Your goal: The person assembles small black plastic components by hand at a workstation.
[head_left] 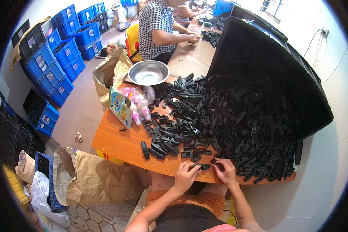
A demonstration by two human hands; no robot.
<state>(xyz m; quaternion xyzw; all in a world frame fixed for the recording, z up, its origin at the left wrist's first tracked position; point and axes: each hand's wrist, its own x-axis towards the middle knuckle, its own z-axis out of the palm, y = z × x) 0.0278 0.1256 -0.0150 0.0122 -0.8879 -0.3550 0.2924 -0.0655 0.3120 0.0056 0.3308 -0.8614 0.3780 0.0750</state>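
At the front edge of the wooden table, my left hand (185, 178) is closed on a dark, elongated black plastic part (202, 167). Just to its right, my right hand (226, 171) pinches a small black piece (214, 161), partly hidden by the fingers. The two hands are a short gap apart. A large heap of similar black plastic parts (243, 135) spreads beyond my right hand. Smaller loose parts (191, 154) lie on the wood just beyond both hands, and several longer ones (158, 150) lie to their left.
A large black bin (266, 77) lies tipped over the heap. The table (114, 137) also bears a metal bowl (148, 73), a plastic bag with pink items (137, 102) and a colourful booklet (120, 107). Brown sacks (98, 178) and blue crates (46, 118) stand left. A co-worker (156, 33) sits beyond.
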